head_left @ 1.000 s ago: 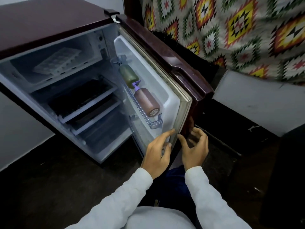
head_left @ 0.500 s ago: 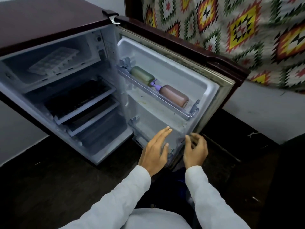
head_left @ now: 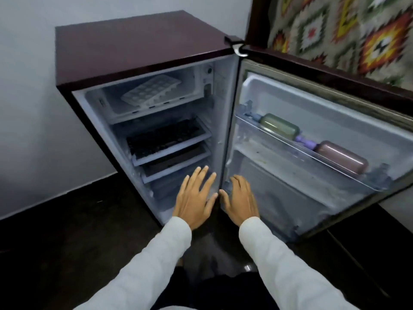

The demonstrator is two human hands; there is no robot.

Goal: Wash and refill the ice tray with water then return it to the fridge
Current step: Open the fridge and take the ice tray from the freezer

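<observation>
The fridge (head_left: 143,52) stands open ahead of both hands, its door (head_left: 312,101) swung wide to the right of the right hand (head_left: 240,201), the cabinet mouth free above the dark floor (head_left: 78,238). Both hands hover empty, fingers relaxed, side by side. The ice tray (head_left: 150,90) lies in the top compartment, above the left hand (head_left: 195,199); two bottles (head_left: 279,126) lie in the door rack (head_left: 312,161).

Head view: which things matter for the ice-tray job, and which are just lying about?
Job: ice tray in the top compartment; fridge; open door; left hand, right hand, both empty.
Lying about: green bottle and pink bottle in the door shelf; patterned cloth.
</observation>
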